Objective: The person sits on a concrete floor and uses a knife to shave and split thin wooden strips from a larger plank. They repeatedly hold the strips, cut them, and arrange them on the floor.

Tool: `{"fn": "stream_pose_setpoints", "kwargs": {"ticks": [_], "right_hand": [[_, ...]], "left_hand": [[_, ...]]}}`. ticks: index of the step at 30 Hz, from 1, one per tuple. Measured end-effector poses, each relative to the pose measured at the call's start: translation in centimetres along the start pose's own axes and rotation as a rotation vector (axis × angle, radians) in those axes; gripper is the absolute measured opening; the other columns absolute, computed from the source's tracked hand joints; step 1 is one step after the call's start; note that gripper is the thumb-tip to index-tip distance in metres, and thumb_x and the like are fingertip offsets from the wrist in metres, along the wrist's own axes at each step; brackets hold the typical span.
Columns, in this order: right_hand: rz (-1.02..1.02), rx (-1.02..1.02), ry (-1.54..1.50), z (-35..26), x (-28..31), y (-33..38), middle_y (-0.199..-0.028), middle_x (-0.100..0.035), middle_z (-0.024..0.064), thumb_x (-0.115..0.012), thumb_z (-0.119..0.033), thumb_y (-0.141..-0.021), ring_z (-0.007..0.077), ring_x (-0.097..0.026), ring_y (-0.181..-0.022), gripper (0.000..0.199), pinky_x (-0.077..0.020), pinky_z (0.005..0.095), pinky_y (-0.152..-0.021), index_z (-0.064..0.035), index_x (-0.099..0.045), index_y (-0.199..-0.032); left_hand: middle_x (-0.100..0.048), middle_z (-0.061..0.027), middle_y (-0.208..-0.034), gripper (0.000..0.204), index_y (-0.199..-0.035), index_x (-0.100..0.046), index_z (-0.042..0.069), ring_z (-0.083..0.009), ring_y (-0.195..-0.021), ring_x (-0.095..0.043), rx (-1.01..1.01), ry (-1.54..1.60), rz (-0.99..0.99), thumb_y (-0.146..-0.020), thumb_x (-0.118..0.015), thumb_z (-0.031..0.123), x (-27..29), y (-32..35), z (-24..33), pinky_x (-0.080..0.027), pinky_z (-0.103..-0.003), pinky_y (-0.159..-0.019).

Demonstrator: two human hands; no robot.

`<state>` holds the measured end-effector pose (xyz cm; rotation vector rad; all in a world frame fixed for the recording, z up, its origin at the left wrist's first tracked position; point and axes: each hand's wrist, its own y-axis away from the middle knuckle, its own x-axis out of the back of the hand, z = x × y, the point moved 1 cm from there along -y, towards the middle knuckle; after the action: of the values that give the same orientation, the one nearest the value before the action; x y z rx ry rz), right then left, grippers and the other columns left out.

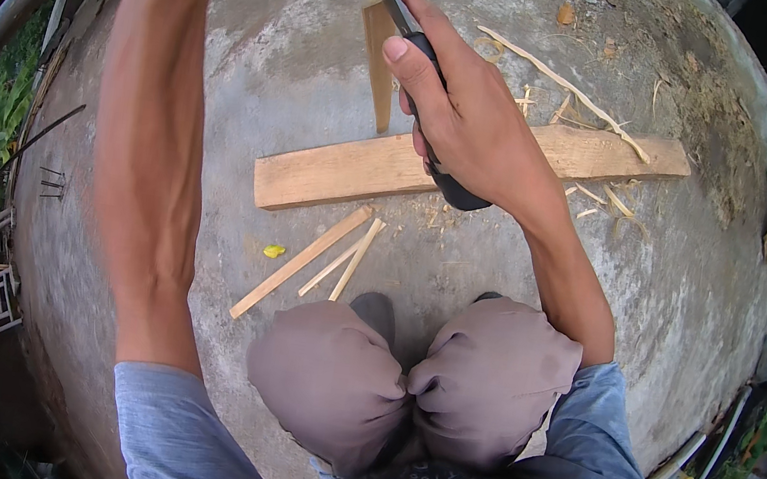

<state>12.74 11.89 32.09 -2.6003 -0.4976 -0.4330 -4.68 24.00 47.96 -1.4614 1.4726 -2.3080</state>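
My right hand [488, 122] is closed around the black handle of a knife [457, 191]. Its narrow grey blade points up and to the left, running out past the top edge, so the tip is hidden. Below the hand, a thick wooden plank [344, 170] lies on the concrete. A thin flat piece of wood [377, 62] stands or leans just beyond the plank, left of the knife. My left forearm [154, 129] reaches up along the left side; the hand itself is beyond the top edge.
Several thin wood strips [302, 262] lie between the plank and my knees. A long pale sliver [562, 83] rests partly on the plank's right end, with shavings [616, 202] around it. A small yellow scrap [274, 251] is on the concrete floor [687, 312]. A metal pipe [19, 7] curves at upper left.
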Motion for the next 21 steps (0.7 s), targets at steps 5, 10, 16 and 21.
{"fn": "stream_pose_setpoints", "kwargs": {"ticks": [5, 10, 16, 21], "right_hand": [[-0.067, -0.157, -0.177, -0.3, 1.5, -1.1, -0.067, -0.061, 0.0161, -0.045, -0.035, -0.108, 0.0257, -0.064, -0.059, 0.064, -0.0517, 0.0423, -0.067, 0.0073, -0.035, -0.154], [-0.097, -0.183, -0.108, 0.6, 3.0, -0.2, -0.071, -0.061, 0.0184, -0.046, -0.036, -0.108, 0.0249, -0.063, -0.06, 0.065, -0.0511, 0.042, -0.068, 0.0071, -0.035, -0.155], [-0.077, -0.146, -0.125, 0.1, 2.4, -0.6, -0.083, -0.067, 0.0244, -0.048, -0.037, -0.108, 0.0368, -0.069, -0.079, 0.064, -0.0511, 0.0462, -0.08, 0.0085, -0.039, -0.152], [-0.03, -0.006, -0.138, 0.5, 2.5, -0.7, -0.079, -0.058, 0.0108, -0.047, -0.038, -0.11, 0.0194, -0.059, -0.062, 0.062, -0.0479, 0.0337, -0.06, 0.0006, -0.036, -0.157]], "left_hand": [[-0.074, -0.0178, -0.122, 0.042, -0.132, -0.068, 0.006, -0.0256, -0.109, -0.068, 0.173, 0.103, -0.302, -0.108, -0.055, 0.038, -7.8, -0.1, -6.3, -0.05, -0.04, -0.097], [-0.075, -0.0211, -0.112, 0.049, -0.127, -0.069, 0.003, -0.0256, -0.1, -0.07, 0.18, 0.061, -0.309, -0.109, -0.051, 0.044, -5.4, -2.8, -0.9, -0.052, -0.04, -0.09], [-0.072, -0.0202, -0.125, 0.065, -0.131, -0.067, 0.0, -0.0293, -0.115, -0.066, 0.231, 0.09, -0.422, -0.108, -0.044, 0.056, -4.9, 0.1, -3.8, -0.05, -0.04, -0.098], [-0.066, -0.0239, -0.134, 0.08, -0.138, -0.06, -0.005, -0.0315, -0.126, -0.062, 0.279, 0.152, -0.418, -0.106, -0.039, 0.066, -6.1, 0.1, -6.7, -0.048, -0.04, -0.107]]}}
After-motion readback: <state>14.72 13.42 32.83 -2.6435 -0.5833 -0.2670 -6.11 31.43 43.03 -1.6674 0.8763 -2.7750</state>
